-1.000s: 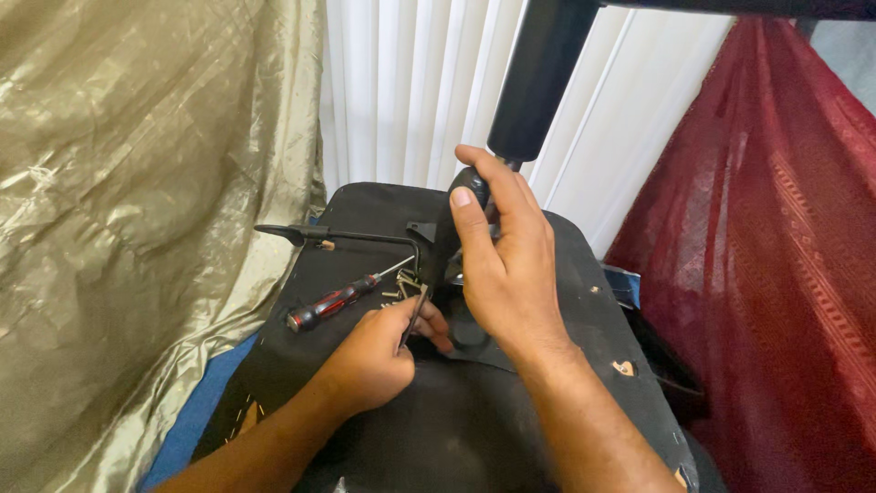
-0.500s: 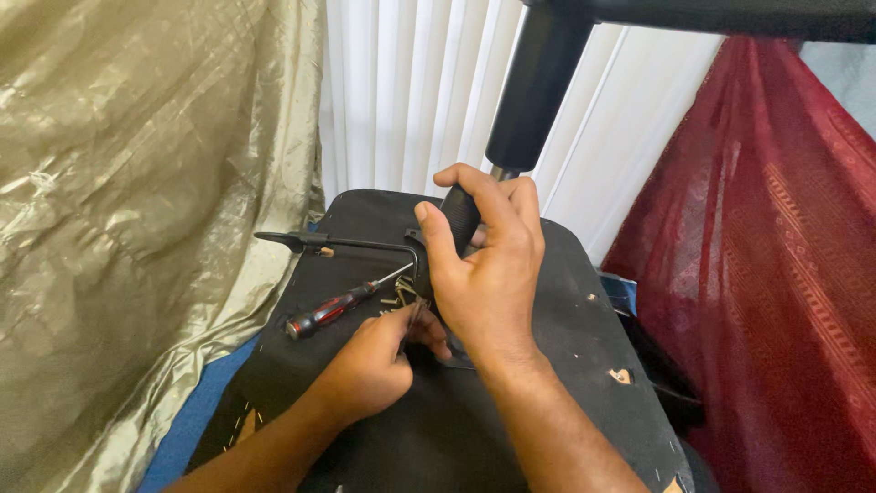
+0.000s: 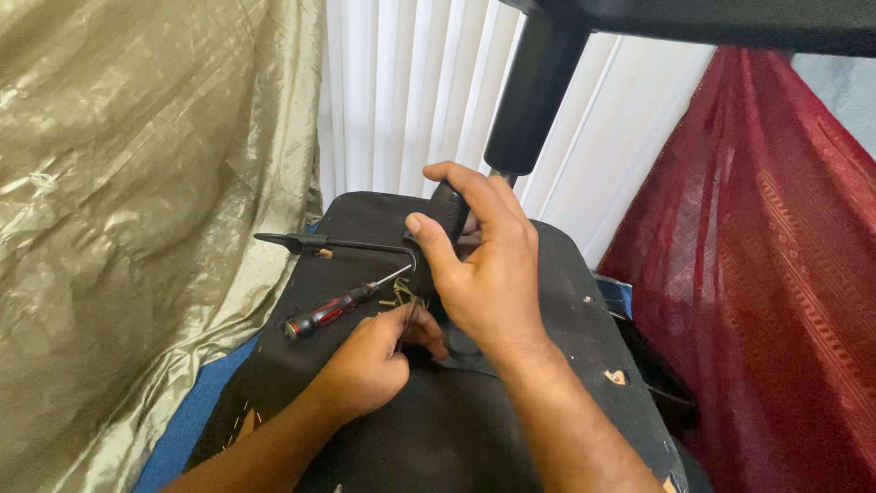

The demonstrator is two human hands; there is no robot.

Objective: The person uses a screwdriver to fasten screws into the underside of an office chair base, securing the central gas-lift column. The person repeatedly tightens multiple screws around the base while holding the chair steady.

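An upturned office chair seat (image 3: 547,301) with a black underside fills the middle of the head view. My right hand (image 3: 484,265) is wrapped around the black central column (image 3: 450,208) where it meets the seat. Just below it, my left hand (image 3: 370,365) pinches a thin dark tool or pin (image 3: 408,321) close to the column's base, beside a small tuft of straw-coloured fibres (image 3: 404,294). A screwdriver (image 3: 339,309) with a red and black handle lies on the seat to the left, its tip toward the column. A thin black lever (image 3: 328,243) sticks out leftward.
The chair's thick black post (image 3: 534,91) rises to a dark base (image 3: 712,16) at the top. Gold cloth (image 3: 137,210) hangs at the left, red cloth (image 3: 776,274) at the right, white vertical blinds (image 3: 411,91) behind. A blue surface (image 3: 187,424) shows low left.
My right hand slid up and leftward to close round the column. The view tilted so the post looms larger. My left hand stayed at the column's base.
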